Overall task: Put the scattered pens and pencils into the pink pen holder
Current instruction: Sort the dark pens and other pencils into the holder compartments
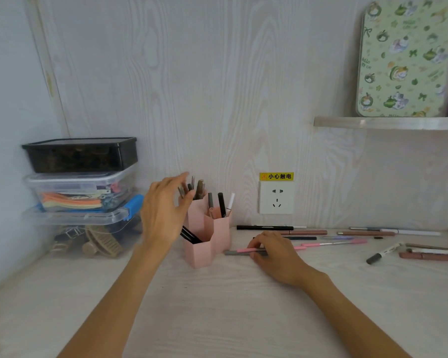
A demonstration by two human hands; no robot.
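Right hand (274,251) fingers curl on a pink pen (246,250) and grey pen (237,253) on the desk (217,306) | left hand (163,210) loose beside pens in the pink pen holder (207,236) | more pens (334,244) lie rightward.

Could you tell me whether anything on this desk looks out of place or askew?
Yes: pens lie scattered across the desk right of the pink holder, at mixed angles; a marker sits askew. Nothing looks spilled or damaged.
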